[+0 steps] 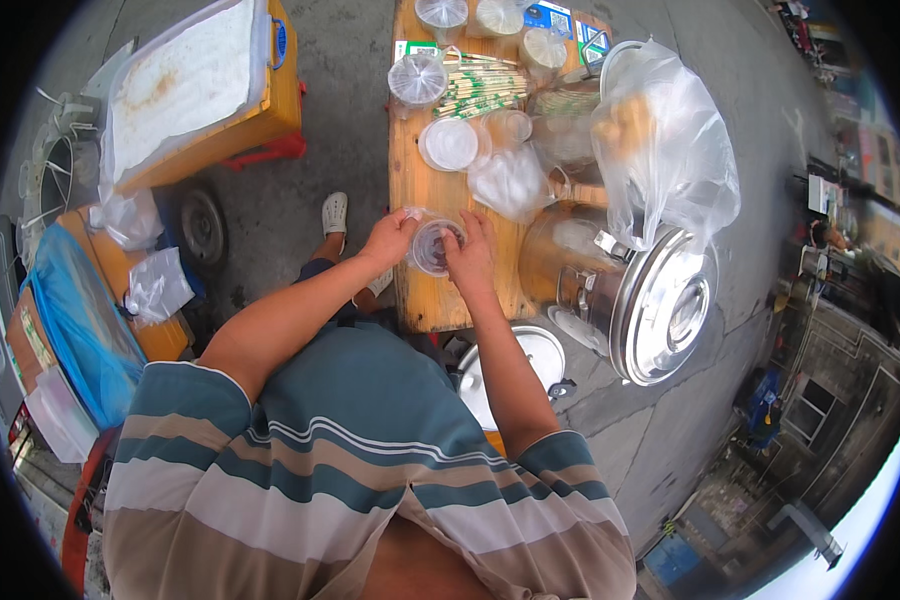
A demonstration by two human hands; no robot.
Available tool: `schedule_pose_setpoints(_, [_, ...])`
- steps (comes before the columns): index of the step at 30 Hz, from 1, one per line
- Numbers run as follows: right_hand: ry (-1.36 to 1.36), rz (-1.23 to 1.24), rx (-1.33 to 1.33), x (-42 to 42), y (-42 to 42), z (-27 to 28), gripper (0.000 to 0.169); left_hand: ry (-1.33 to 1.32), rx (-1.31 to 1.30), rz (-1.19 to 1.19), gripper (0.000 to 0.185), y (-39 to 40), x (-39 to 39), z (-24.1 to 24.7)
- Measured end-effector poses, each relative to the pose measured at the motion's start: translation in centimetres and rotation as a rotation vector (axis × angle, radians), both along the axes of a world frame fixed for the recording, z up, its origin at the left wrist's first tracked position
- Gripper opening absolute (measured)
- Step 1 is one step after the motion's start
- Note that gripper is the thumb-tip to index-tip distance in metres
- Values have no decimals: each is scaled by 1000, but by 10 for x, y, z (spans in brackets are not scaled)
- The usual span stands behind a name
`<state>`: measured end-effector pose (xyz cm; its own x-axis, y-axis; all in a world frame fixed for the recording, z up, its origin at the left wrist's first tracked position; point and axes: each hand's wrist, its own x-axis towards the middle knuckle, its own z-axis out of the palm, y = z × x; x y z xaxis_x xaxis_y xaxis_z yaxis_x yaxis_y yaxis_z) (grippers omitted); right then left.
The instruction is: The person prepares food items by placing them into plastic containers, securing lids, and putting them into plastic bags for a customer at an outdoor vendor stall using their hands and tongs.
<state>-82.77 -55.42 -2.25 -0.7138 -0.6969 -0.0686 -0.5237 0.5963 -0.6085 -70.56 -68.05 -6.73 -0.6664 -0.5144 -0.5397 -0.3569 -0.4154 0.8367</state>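
Note:
A clear plastic cup with a lid (436, 247) is between my hands over the near end of the wooden table (427, 304). On its left side, my left hand (391, 238) pinches a piece of thin clear plastic beside the rim. My right hand (470, 251) holds the cup, thumb over the top and fingers spread along its far side. What the cup contains is hard to make out. Beyond it lie a stack of round plastic lids (450, 144), a bundle of wrapped chopsticks (486, 86) and a knotted plastic bag (511, 180).
A large steel pot (664, 307) stands at the right, below a clear bag with food (675, 142). Several covered cups (418, 79) stand at the far end. Left is a cloth-covered wooden box (187, 82); a round metal lid (521, 367) lies under my right forearm.

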Motion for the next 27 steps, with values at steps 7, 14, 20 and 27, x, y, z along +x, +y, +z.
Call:
schedule_pose_setpoints(7, [-2, -522, -49, -143, 34, -64, 19, -98, -80, -191, 26, 0, 16, 9])
schedule_pose_setpoints(14, [-40, -474, 153, -170, 15, -99, 29, 11, 0, -75, 25, 2, 27, 12])
schedule_pose_setpoints(20, [160, -399, 209, -152, -9, -77, 29, -5, -22, -33, 24, -1, 37, 10])
schedule_pose_setpoints(27, [81, -329, 305, -162, 1, -103, 25, 28, 12, -28, 24, 5, 37, 12])
